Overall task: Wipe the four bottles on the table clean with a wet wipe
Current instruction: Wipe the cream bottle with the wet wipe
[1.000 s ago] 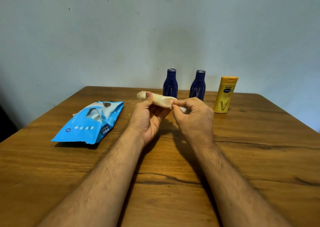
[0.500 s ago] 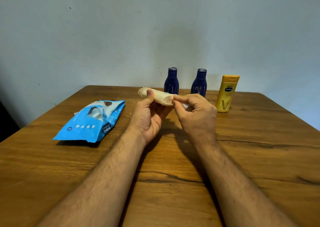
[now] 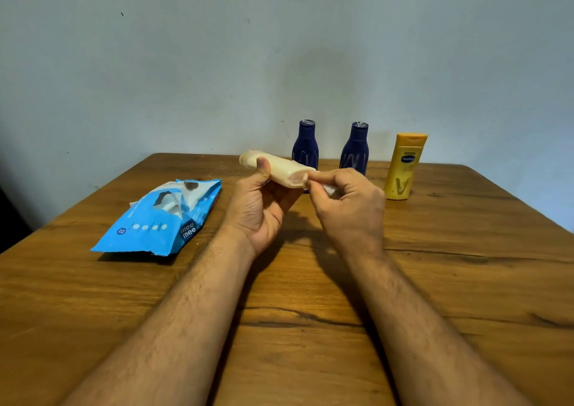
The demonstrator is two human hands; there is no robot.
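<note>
We read "mee mee" on the blue wipe pack (image 3: 158, 218), lying flat on the table (image 3: 466, 281) well to the left of the grip, and "Vaseline" on the yellow bottle (image 3: 403, 166), upright beyond and to the right of it. Two navy bottles (image 3: 306, 146) (image 3: 355, 151) stand just behind the hands; their lettering is too blurred for us to read. The left hand (image 3: 261, 207) grips the cream bottle (image 3: 276, 169) held sideways above the table, thumb curled over its top. The right hand (image 3: 348, 207) pinches a white wipe (image 3: 329, 190) at the bottle's right end, fingers curled round it. Against half a second back, we see the bottle's right end dipped a little lower, and the right fingers have slid slightly off toward the right; pack and standing bottles have not moved.
</note>
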